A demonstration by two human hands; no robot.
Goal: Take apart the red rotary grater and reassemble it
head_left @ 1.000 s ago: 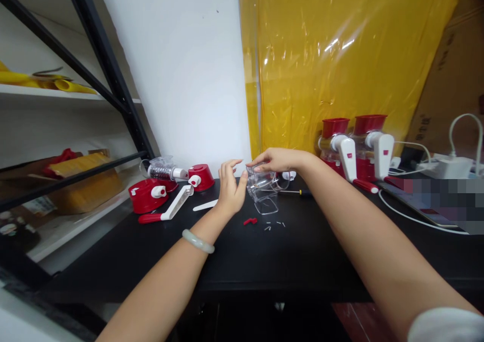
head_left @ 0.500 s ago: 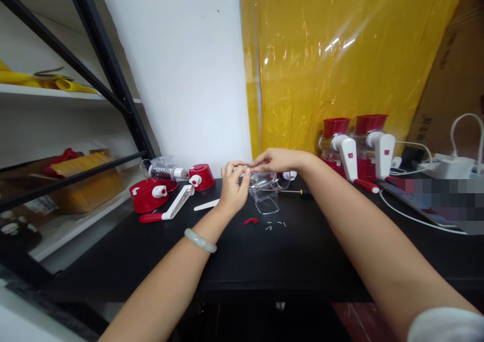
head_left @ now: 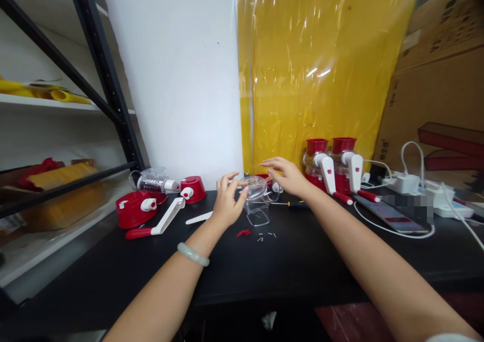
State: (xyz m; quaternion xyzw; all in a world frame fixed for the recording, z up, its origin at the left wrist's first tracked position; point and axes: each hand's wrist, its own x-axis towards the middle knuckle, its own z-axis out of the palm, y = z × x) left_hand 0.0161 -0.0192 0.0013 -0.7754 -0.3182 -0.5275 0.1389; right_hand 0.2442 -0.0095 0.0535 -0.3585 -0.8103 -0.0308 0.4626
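A clear plastic housing (head_left: 254,190) of a hand-crank grater stands on the black table between my hands. At its left side is my left hand (head_left: 229,201), thumb and fingers apart, the fingertips close to the plastic; whether they touch it I cannot tell. My right hand (head_left: 288,176) hovers above and to the right of the housing, fingers spread and holding nothing. In front of the housing lie a small red plastic piece (head_left: 244,233) and several small metal pins (head_left: 260,239). A screwdriver (head_left: 297,205) lies to the right, and a white strip-like piece (head_left: 198,218) shows left of my left hand.
Red bases (head_left: 136,211), a crank handle (head_left: 166,221) and a clear grater body (head_left: 154,180) stand at left. Two assembled graters (head_left: 316,168) are at the right, near a phone (head_left: 393,216), white cables and chargers (head_left: 406,183). A black-framed shelf (head_left: 113,79) borders the left.
My hands have drawn apart: the fingers met above the clear housing before, and now a gap lies between them. The camera view has shifted somewhat to the right.
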